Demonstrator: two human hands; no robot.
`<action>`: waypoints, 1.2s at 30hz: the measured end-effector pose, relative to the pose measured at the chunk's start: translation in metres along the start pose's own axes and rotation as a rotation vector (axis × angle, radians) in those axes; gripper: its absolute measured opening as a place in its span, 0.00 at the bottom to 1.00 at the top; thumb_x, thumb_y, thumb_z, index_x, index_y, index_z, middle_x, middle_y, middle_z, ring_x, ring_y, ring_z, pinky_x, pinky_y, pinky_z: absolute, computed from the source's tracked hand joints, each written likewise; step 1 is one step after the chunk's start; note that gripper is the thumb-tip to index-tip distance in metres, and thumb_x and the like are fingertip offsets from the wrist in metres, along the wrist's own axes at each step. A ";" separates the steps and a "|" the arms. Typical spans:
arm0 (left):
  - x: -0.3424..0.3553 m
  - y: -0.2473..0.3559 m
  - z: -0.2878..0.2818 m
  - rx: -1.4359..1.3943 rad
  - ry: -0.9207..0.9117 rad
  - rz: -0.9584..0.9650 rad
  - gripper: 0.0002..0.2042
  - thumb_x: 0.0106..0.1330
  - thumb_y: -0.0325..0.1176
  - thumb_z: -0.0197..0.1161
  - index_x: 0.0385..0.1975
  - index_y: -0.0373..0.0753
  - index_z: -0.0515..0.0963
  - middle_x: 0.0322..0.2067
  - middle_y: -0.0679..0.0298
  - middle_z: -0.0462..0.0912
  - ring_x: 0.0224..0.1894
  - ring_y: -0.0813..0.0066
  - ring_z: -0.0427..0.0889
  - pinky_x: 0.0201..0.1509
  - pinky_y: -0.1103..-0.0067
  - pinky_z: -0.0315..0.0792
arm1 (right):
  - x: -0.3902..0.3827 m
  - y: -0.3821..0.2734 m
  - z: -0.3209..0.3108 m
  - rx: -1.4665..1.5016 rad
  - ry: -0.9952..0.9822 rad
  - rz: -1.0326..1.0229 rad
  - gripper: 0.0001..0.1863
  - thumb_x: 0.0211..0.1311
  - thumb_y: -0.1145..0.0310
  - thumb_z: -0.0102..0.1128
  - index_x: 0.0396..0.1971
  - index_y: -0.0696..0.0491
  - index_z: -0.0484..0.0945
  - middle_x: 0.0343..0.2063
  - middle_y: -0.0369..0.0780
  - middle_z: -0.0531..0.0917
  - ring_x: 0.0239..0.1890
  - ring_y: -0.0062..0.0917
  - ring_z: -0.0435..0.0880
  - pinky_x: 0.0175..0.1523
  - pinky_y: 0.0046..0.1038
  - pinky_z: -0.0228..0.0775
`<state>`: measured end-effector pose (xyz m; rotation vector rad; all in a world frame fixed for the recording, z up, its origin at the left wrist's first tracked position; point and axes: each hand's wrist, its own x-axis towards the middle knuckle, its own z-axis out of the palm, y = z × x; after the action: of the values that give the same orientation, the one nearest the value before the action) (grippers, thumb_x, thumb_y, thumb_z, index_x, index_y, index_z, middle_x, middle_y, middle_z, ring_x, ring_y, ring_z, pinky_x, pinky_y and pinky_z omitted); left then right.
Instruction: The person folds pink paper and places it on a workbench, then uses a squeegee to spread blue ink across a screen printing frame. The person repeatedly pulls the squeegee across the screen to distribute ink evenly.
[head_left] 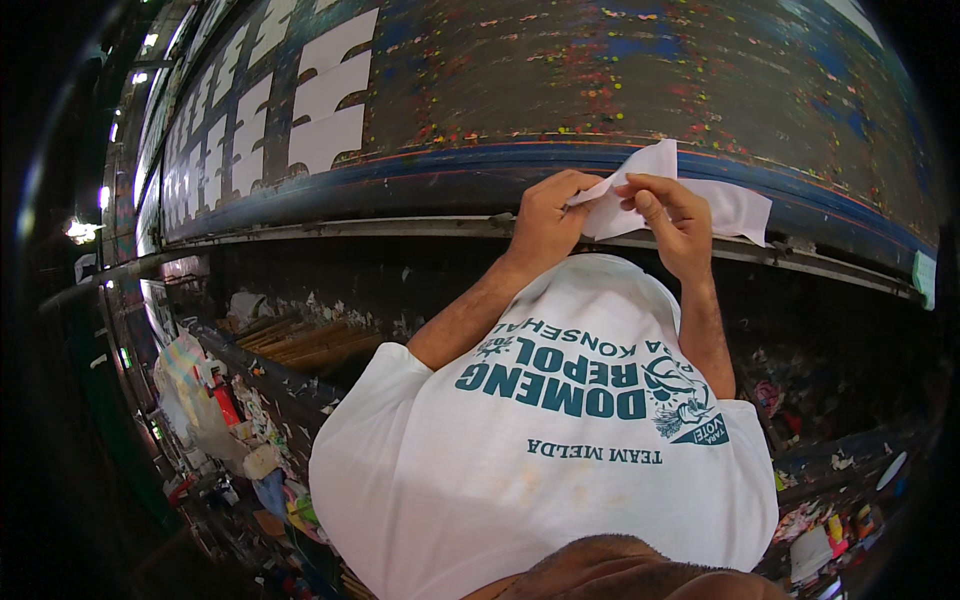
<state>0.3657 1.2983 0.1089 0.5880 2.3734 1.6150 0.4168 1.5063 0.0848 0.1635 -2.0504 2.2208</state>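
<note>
A piece of white cloth (660, 162) is held up at the near edge of a long worktop (500, 90). The left hand (548, 222) pinches one side; the right hand (675, 225) has curled fingertips against it, though I can't tell whether they grip. The step looks like separating or straightening the cloth; the next move probably calls for freeing its edge cleanly. A white flap (735, 208), perhaps the same cloth, hangs toward a metal rail (380, 228). Forward, paint-spotted surface gives room; leftward, rows of white cutouts (335, 100) limit it.
</note>
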 end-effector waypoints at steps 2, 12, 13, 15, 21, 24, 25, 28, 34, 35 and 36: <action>-0.003 -0.006 -0.015 0.016 -0.001 0.061 0.15 0.61 0.15 0.66 0.46 0.35 0.86 0.43 0.58 0.88 0.44 0.67 0.87 0.49 0.74 0.80 | 0.017 -0.004 0.001 -0.158 -0.017 -0.232 0.10 0.65 0.80 0.64 0.42 0.54 0.90 0.49 0.42 0.91 0.48 0.30 0.88 0.53 0.28 0.77; -0.017 -0.039 -0.097 -0.034 0.198 0.277 0.11 0.54 0.14 0.69 0.35 0.37 0.85 0.33 0.60 0.88 0.34 0.70 0.86 0.40 0.76 0.79 | 0.067 0.031 0.027 -0.873 -0.586 -0.139 0.19 0.44 0.88 0.64 0.31 0.47 0.92 0.46 0.38 0.88 0.60 0.36 0.80 0.75 0.44 0.63; -0.018 -0.045 -0.109 -0.049 0.316 0.157 0.07 0.60 0.19 0.71 0.36 0.37 0.85 0.32 0.63 0.88 0.34 0.75 0.85 0.40 0.78 0.77 | 0.068 0.036 0.026 -0.917 -0.562 -0.076 0.21 0.45 0.89 0.63 0.33 0.47 0.92 0.45 0.39 0.88 0.59 0.37 0.81 0.74 0.43 0.66; -0.010 -0.061 -0.137 -0.055 0.515 0.097 0.03 0.68 0.27 0.72 0.36 0.37 0.85 0.35 0.67 0.87 0.37 0.79 0.83 0.43 0.81 0.76 | 0.072 0.041 0.023 -0.879 -0.405 -0.088 0.22 0.48 0.89 0.61 0.37 0.48 0.92 0.45 0.41 0.88 0.56 0.40 0.82 0.68 0.41 0.71; 0.007 -0.097 -0.198 -0.052 0.701 -0.042 0.10 0.73 0.33 0.72 0.46 0.35 0.85 0.41 0.66 0.86 0.42 0.83 0.82 0.49 0.84 0.76 | 0.103 0.034 0.022 -0.667 -0.070 -0.025 0.18 0.66 0.88 0.57 0.46 0.54 0.89 0.46 0.46 0.88 0.50 0.32 0.88 0.55 0.26 0.77; 0.021 -0.113 -0.210 -0.215 0.690 -0.021 0.11 0.72 0.34 0.72 0.49 0.35 0.85 0.40 0.66 0.87 0.43 0.82 0.83 0.49 0.83 0.76 | 0.113 0.043 0.037 -0.212 0.106 -0.028 0.14 0.71 0.86 0.56 0.49 0.60 0.87 0.43 0.42 0.87 0.48 0.23 0.86 0.55 0.24 0.76; 0.025 -0.119 -0.212 -0.246 0.683 -0.005 0.11 0.72 0.33 0.72 0.48 0.35 0.85 0.40 0.66 0.87 0.43 0.81 0.84 0.49 0.83 0.77 | 0.114 0.046 0.039 -0.158 0.140 0.003 0.12 0.73 0.82 0.59 0.52 0.62 0.84 0.44 0.37 0.86 0.47 0.18 0.84 0.53 0.22 0.75; 0.041 -0.143 -0.217 -0.332 0.611 -0.140 0.11 0.73 0.32 0.72 0.48 0.34 0.85 0.41 0.64 0.87 0.43 0.80 0.84 0.49 0.82 0.77 | 0.116 0.061 0.039 -0.236 0.207 0.151 0.14 0.72 0.77 0.65 0.55 0.59 0.83 0.50 0.35 0.86 0.50 0.17 0.83 0.54 0.20 0.74; 0.081 -0.194 -0.217 0.083 0.471 -0.310 0.14 0.71 0.40 0.72 0.43 0.33 0.88 0.32 0.62 0.90 0.34 0.78 0.86 0.41 0.78 0.79 | 0.130 0.105 0.046 -0.345 0.259 0.201 0.19 0.69 0.77 0.67 0.59 0.56 0.83 0.46 0.30 0.84 0.40 0.13 0.77 0.47 0.19 0.72; 0.086 -0.200 -0.218 0.079 0.446 -0.340 0.14 0.71 0.40 0.72 0.43 0.33 0.88 0.31 0.62 0.90 0.33 0.77 0.87 0.40 0.77 0.80 | 0.132 0.108 0.043 -0.493 0.231 0.265 0.21 0.67 0.76 0.68 0.60 0.53 0.83 0.43 0.29 0.83 0.35 0.14 0.73 0.44 0.20 0.71; 0.091 -0.205 -0.219 0.072 0.423 -0.363 0.14 0.71 0.40 0.72 0.43 0.34 0.88 0.31 0.61 0.90 0.33 0.75 0.88 0.40 0.76 0.80 | 0.136 0.111 0.043 -0.525 0.241 0.249 0.22 0.67 0.76 0.68 0.60 0.53 0.83 0.43 0.30 0.83 0.35 0.15 0.73 0.44 0.21 0.70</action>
<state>0.1570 1.0880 0.0069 -0.1958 2.6330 1.6117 0.2653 1.4563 0.0000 -0.4032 -2.5208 1.6217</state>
